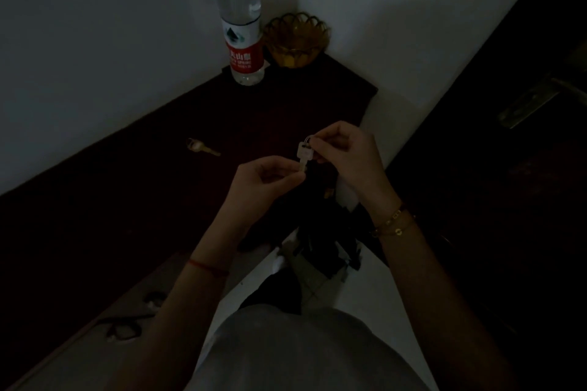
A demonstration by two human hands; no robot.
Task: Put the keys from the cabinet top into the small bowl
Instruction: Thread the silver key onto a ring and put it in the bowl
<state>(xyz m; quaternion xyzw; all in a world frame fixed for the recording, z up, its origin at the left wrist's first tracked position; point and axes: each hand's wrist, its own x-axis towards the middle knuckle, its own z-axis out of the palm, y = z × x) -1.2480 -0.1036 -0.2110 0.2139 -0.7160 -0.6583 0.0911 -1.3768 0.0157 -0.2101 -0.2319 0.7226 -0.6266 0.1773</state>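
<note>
Dim light throughout. Dark cabinet top (152, 152) running along a pale wall on the left into a corner at the far end; second pale wall on the right, then a dark door (508, 152) with a lever handle (527, 101). Pale floor below, partly covered by dark items not identifiable.

At the far corner: amber small bowl (295, 40) with scalloped rim, upright, just beside a clear water bottle (243, 25) with red label, also upright. Contents of bowl not discernible.

Brass-coloured key (201, 147) lying flat on the cabinet top, near the wall edge, well apart from both hands and from the bowl.

Silver key (304, 154) on a small ring, off the surface, above the front edge of the cabinet. Right hand (344, 155) pinched closed on the ring end; left hand (263, 178) fingers curled, thumb and forefinger closed at the blade tip.

Open dark surface between the hands and the bowl; bottle the only upright thing near that stretch. Eyeglasses (125, 327) lower left, near the cabinet front.
</note>
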